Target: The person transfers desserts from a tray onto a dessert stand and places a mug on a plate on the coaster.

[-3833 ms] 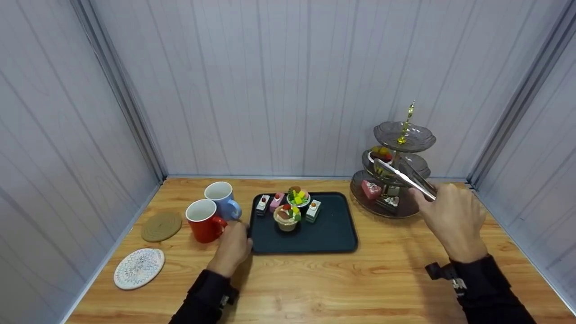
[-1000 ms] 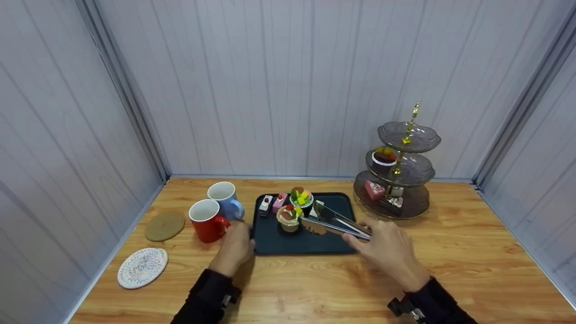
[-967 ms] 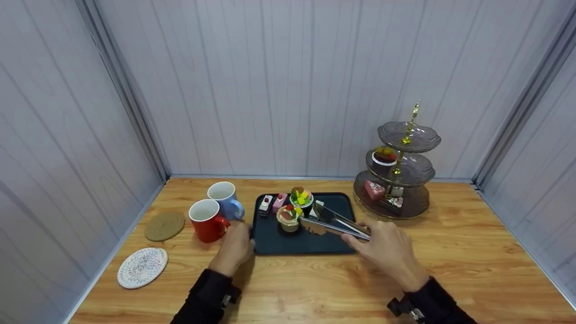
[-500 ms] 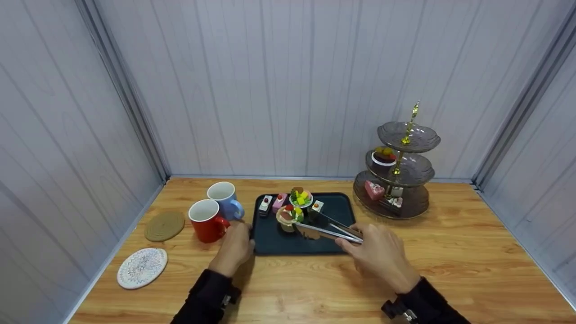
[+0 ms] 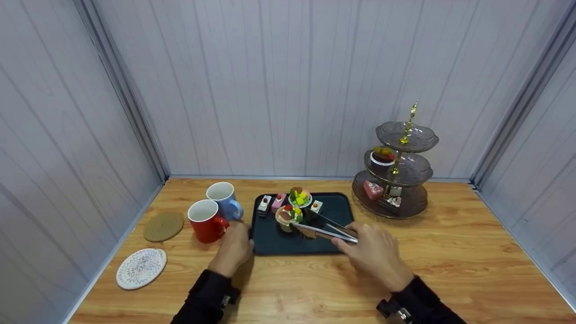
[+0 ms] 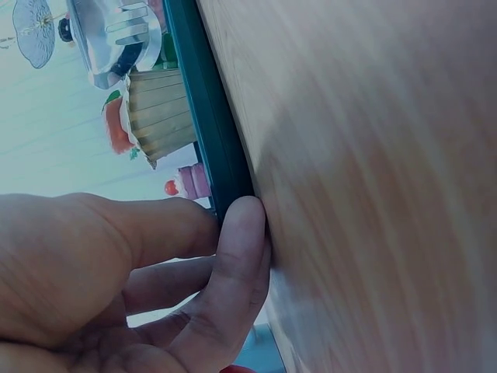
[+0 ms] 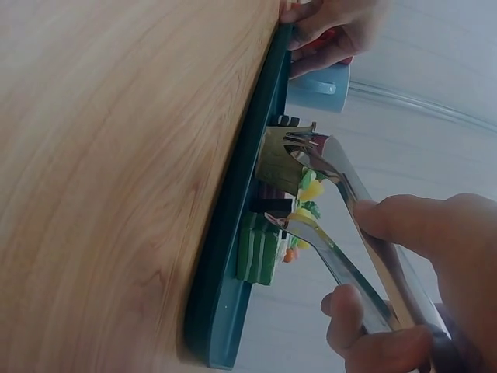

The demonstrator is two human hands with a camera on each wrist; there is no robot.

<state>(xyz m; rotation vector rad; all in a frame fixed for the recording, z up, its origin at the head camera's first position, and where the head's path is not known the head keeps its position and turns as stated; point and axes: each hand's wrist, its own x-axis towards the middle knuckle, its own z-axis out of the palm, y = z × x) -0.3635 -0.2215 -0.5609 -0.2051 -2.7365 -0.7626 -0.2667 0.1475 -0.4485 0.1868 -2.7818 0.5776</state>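
My left hand (image 5: 234, 245) pinches the left edge of a dark green tray (image 5: 270, 246) between thumb and fingers, as the left wrist view shows. In my right hand (image 5: 373, 252) I grip metal serving tongs (image 5: 325, 233), their arms spread apart. The tong tips are at the right side of a fruit-topped tart (image 5: 285, 218) in a pale fluted case; I cannot tell whether they touch it. Behind it stands a fruit cupcake (image 5: 300, 196). Beside these are a green-and-white cake slice (image 5: 317, 206), a pink cake (image 5: 278, 202) and a dark layered cake (image 5: 264, 205).
A three-tier glass stand (image 5: 411, 173) at the right holds a fruit-topped cupcake (image 5: 382, 155) and several cake pieces, including a pink one (image 5: 372, 190). Left of the tray are a red mug (image 5: 204, 225), a blue mug (image 5: 225, 200), a tan coaster (image 5: 164, 226) and a white patterned coaster (image 5: 141, 268).
My right hand has brought the tongs from the stand to the tray, then shifted slightly left and nearer toward the tart. The left hand stays at the tray edge.
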